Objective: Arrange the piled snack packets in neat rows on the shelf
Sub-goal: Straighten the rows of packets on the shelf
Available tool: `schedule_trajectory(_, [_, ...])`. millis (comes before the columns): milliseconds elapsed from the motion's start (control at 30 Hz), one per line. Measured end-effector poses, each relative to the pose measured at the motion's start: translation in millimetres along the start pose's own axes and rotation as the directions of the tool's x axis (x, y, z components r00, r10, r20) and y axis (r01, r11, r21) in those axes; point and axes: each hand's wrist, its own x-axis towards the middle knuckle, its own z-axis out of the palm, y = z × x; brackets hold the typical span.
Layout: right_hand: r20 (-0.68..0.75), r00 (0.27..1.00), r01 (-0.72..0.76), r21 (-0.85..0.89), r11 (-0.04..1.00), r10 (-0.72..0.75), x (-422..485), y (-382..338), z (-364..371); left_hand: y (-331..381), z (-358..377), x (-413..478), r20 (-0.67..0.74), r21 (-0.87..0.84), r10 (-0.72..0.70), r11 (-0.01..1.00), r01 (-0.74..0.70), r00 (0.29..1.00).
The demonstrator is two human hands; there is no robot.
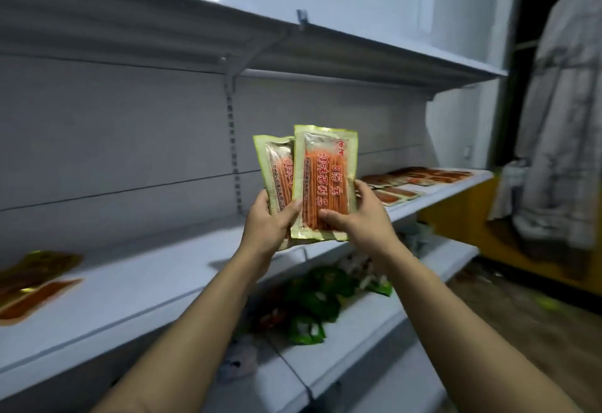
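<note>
Ok so on my feed both snack packets are up in the air in front of the white metal shelf, about mid-frame, standing upright and fanned out a bit. They're clear plastic with yellow-green edges, stuffed with orange-red sticks. The front packet overlaps the back packet, which peeks out on the left.

The left hand has its fingers clamped round the bottom of the back packet, thumb lying over the front one's left edge. The right hand grips the front packet low down, thumb on its face, fingers curled behind its right edge.

Further out, a row of flat orange packets lies at the shelf's right end, and a couple of blurry gold-and-orange packets sit at the far left. A pile of green bags is heaped on the lower shelf. A pale checked garment hangs on the far right.
</note>
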Motion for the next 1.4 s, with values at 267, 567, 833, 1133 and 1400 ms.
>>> schedule_trajectory(267, [-0.233, 0.966, -0.145, -0.141, 0.979, 0.110, -29.3, 64.7, -150.4, -55.3, 141.3, -15.4, 0.217, -0.055, -0.223, 0.969, 0.240, 0.950])
schedule_trajectory(567, [-0.303, 0.935, -0.244, -0.173, 0.954, 0.184, -8.4, 115.9, -215.9, -85.7, 219.0, 20.8, 0.282, -0.049, -0.217, 0.970, 0.240, 0.935])
schedule_trajectory(833, [-0.224, 0.965, -0.188, -0.232, 0.954, 0.136, 97.6, 174.8, -234.5, -146.9, 268.7, 115.4, 0.287, 0.010, -0.266, 0.961, 0.275, 0.920])
schedule_trajectory(1133, [-0.140, 0.968, -0.234, -0.194, 0.953, 0.209, 248.3, 241.9, -255.5, -189.0, 291.7, 243.6, 0.172, 0.117, -0.148, 0.985, 0.129, 0.974])
schedule_trajectory(1400, [-0.114, 0.982, -0.170, -0.218, 0.961, 0.148, 336.0, 286.2, -286.5, -202.2, 306.1, 302.0, -0.240, 0.199, -0.126, 0.964, 0.176, 0.962])
